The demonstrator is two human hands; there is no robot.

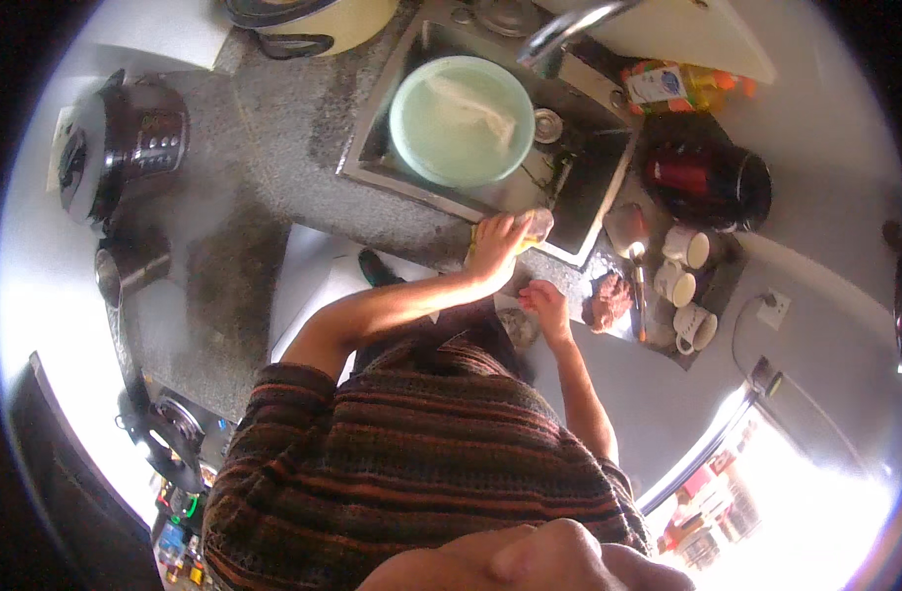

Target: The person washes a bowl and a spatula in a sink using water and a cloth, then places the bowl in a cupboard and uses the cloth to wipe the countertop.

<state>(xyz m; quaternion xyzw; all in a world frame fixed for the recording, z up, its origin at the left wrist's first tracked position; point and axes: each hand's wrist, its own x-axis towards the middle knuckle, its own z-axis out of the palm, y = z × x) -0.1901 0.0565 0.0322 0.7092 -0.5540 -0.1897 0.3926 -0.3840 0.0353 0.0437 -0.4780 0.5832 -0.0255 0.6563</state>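
At the front edge of the sink (607, 214), my left hand (493, 244) is closed around a yellow and translucent item (537, 227), too blurred to name. My right hand (547, 301) is raised just in front of the counter edge, its fingers curled; whether anything is between them does not show. Inside the sink stands a pale green basin (440, 148) of cloudy water with a light-coloured cloth or similar thing (469, 107) in it. Right of my hands, a crumpled brownish-pink cloth (609, 301) lies beside a brush or utensil with a brown handle (640, 295).
A metal faucet (569, 31) reaches over the sink. Several white mugs (675, 284), a dark red kettle-like appliance (706, 185) and a bottle (661, 85) stand at the right. On the left are an electric pressure cooker (129, 151) and a metal cup (129, 270); a lidded pot (347, 26) stands behind.
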